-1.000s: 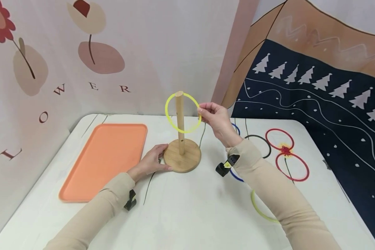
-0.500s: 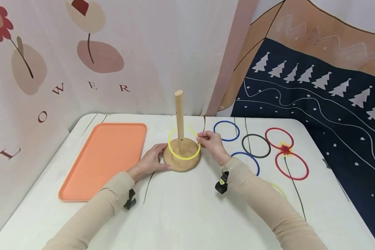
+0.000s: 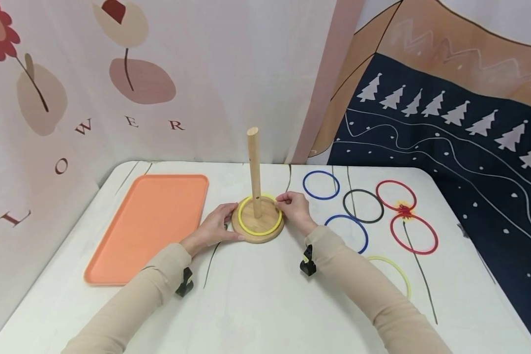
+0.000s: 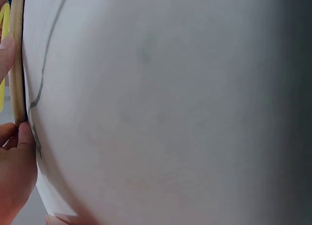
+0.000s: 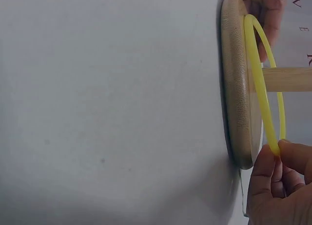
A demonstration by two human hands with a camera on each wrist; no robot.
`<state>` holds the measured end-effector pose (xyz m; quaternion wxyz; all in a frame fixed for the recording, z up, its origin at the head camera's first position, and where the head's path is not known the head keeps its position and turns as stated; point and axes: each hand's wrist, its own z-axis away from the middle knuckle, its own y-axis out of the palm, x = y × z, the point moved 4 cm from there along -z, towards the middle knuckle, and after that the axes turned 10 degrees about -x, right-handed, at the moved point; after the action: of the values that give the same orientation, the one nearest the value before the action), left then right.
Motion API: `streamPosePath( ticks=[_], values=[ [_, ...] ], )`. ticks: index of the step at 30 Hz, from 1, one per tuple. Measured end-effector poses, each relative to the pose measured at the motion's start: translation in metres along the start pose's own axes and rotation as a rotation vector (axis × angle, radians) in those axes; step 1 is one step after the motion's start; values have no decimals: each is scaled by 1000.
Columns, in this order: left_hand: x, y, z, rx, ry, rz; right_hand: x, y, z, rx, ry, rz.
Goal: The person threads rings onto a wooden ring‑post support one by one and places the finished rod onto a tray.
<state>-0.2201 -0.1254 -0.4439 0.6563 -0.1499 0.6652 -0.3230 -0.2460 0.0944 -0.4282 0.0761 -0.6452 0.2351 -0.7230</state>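
A wooden ring stand, with a round base (image 3: pixel 265 216) and an upright peg (image 3: pixel 254 167), stands mid-table. My left hand (image 3: pixel 212 226) holds the base at its left edge, thumb at the front and fingers further back. A yellow ring (image 5: pixel 262 83) encircles the peg low over the base. Its right side is pinched between the thumb and fingers of my right hand (image 3: pixel 297 211). In the right wrist view the ring leans, its pinched side raised off the base and its far side down by the wood.
Left of the stand lies an orange tray (image 3: pixel 159 226). To the right are two blue rings (image 3: pixel 321 198), a black ring (image 3: pixel 364 222), two red rings (image 3: pixel 414 253) and a yellow-green ring (image 3: pixel 402 273) partly behind my right sleeve. A printed curtain (image 3: pixel 230 88) hangs behind the table.
My right hand has brought the yellow ring down from the peg's top to just over the base. My left hand has stayed on the base.
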Motion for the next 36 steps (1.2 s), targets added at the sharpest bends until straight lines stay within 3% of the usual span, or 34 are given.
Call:
streamPosePath(
  ticks=[8,36],
  values=[
    [1,0,1,-6,3,-12,1,2,-1,-20,-26,65],
    [2,1,1,-19,27,-1,0,10,0,-38,-46,118]
  ],
)
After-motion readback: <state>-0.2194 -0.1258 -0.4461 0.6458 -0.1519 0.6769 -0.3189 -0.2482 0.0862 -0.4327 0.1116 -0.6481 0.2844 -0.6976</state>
